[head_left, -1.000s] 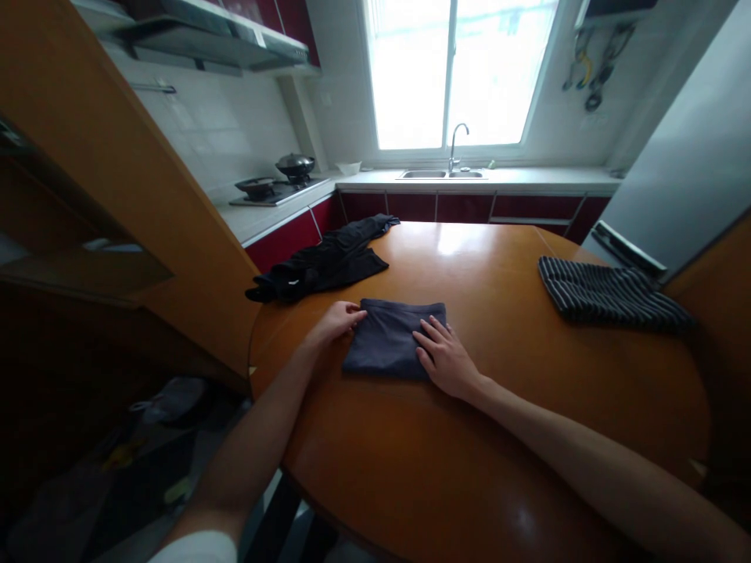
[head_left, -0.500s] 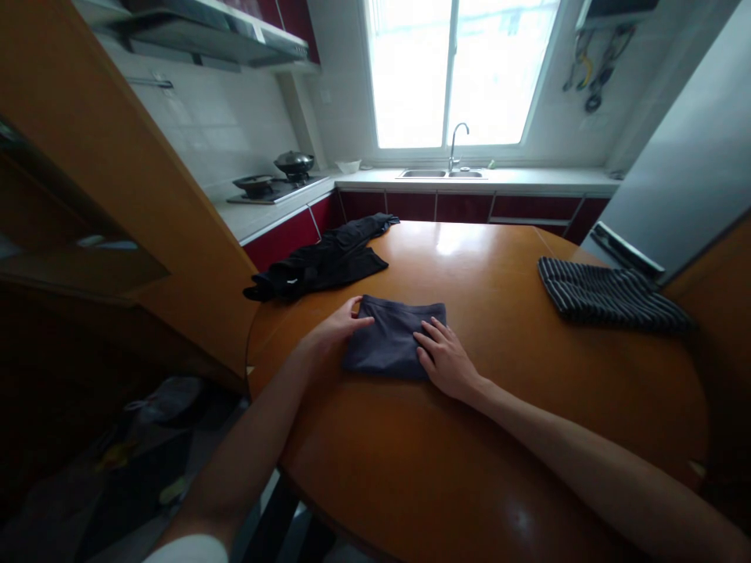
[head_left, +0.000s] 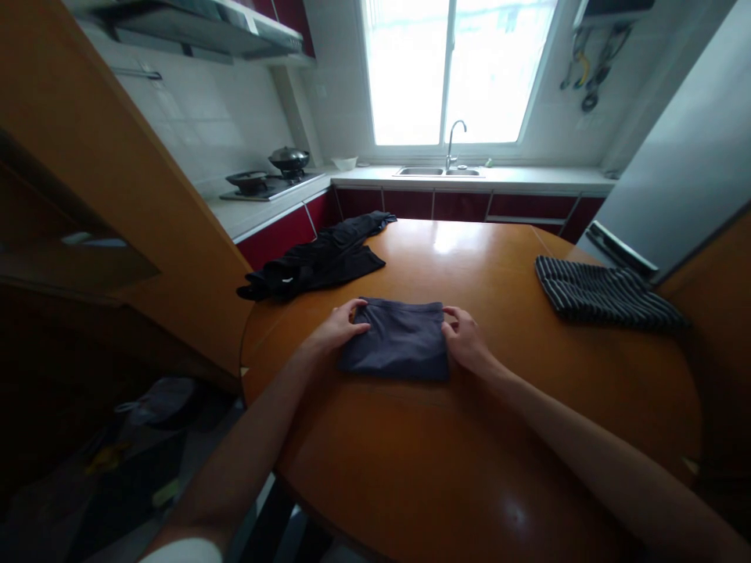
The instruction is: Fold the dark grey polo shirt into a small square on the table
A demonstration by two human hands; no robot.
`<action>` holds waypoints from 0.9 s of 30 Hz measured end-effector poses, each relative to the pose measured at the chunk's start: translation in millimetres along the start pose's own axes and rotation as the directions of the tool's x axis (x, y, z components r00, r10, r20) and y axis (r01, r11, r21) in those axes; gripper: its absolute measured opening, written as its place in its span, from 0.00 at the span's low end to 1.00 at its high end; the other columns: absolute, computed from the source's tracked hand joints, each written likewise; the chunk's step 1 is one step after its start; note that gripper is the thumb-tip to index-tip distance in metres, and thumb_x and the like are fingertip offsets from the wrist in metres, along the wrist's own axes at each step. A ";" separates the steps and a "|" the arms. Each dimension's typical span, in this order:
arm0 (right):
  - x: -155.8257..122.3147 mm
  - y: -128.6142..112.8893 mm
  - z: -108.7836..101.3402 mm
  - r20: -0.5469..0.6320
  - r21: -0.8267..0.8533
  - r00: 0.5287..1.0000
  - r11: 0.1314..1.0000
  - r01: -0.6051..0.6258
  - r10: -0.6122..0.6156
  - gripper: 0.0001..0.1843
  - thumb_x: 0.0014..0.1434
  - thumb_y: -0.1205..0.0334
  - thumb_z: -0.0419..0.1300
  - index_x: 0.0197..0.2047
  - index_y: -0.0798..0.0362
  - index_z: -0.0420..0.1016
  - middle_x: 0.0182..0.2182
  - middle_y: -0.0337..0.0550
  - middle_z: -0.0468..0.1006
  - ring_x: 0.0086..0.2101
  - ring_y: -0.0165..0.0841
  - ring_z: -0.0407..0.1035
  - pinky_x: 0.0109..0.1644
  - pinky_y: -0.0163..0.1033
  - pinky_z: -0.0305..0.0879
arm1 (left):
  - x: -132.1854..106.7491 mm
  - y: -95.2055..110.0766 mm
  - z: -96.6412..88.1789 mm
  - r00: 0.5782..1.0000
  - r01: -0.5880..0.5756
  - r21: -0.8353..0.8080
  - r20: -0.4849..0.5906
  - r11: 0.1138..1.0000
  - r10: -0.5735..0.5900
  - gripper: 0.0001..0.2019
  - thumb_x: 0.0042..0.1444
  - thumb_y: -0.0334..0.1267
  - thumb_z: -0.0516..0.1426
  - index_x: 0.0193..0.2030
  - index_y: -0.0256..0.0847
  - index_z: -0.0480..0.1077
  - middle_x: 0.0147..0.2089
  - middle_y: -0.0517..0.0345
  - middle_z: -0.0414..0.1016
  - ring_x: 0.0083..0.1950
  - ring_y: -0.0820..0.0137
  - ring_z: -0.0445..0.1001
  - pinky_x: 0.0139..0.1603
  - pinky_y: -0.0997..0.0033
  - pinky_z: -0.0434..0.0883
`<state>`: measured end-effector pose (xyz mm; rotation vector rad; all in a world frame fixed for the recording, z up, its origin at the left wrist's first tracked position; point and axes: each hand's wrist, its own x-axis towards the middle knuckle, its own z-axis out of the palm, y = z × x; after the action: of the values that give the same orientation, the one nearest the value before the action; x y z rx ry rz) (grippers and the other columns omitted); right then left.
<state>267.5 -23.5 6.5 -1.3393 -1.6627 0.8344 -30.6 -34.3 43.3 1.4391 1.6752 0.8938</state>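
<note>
A folded dark grey cloth (head_left: 399, 342) lies flat on the round orange-brown table (head_left: 469, 438). My left hand (head_left: 339, 326) grips the cloth's left edge, with thumb and fingers curled over its far left corner. My right hand (head_left: 466, 341) holds the cloth's right edge, fingers curled around it near the far right corner. Both forearms reach in from the near side of the table.
A crumpled black garment (head_left: 320, 262) lies at the table's far left edge. A folded black-and-white striped cloth (head_left: 604, 293) sits at the right. Behind are a counter with a sink (head_left: 440, 171), a stove with pans (head_left: 267, 176), and a wooden cabinet (head_left: 117, 195) on the left.
My right hand slid off the top of the grey cloth to its right edge and curled round it. My left hand closed further over the left corner.
</note>
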 end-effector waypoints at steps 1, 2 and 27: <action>3.0 -1.6 -3.1 0.036 0.050 0.995 0.995 -0.092 0.090 0.22 0.62 0.67 0.55 0.59 0.57 0.71 0.55 0.58 0.76 0.48 0.41 0.76 0.54 0.50 0.74 | -0.9 0.5 -0.3 1.000 0.010 -0.011 0.027 1.000 -0.010 0.37 0.43 0.35 0.72 0.62 0.39 0.71 0.47 0.49 0.79 0.48 0.59 0.79 0.45 0.66 0.77; 4.9 -3.9 -5.8 0.084 0.095 0.981 0.979 -0.181 0.174 0.23 0.61 0.68 0.56 0.59 0.57 0.70 0.53 0.57 0.77 0.45 0.40 0.77 0.50 0.48 0.77 | -2.0 1.4 -0.6 0.998 0.017 -0.026 0.056 1.000 -0.016 0.39 0.43 0.34 0.71 0.65 0.38 0.69 0.47 0.49 0.79 0.46 0.60 0.79 0.44 0.66 0.77; -5.3 -27.1 -21.3 0.491 0.500 0.752 0.564 -0.657 0.441 0.09 0.60 0.64 0.67 0.40 0.54 0.71 0.30 0.41 0.78 0.23 0.25 0.71 0.23 0.27 0.66 | -14.6 33.1 5.4 0.885 -0.465 0.197 0.106 0.863 0.453 0.29 0.58 0.37 0.59 0.68 0.41 0.70 0.64 0.48 0.71 0.65 0.56 0.69 0.71 0.57 0.63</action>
<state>275.5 -34.5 38.6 -1.2478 -0.9346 1.9059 -8.8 -44.3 70.9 2.0526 1.4409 0.9280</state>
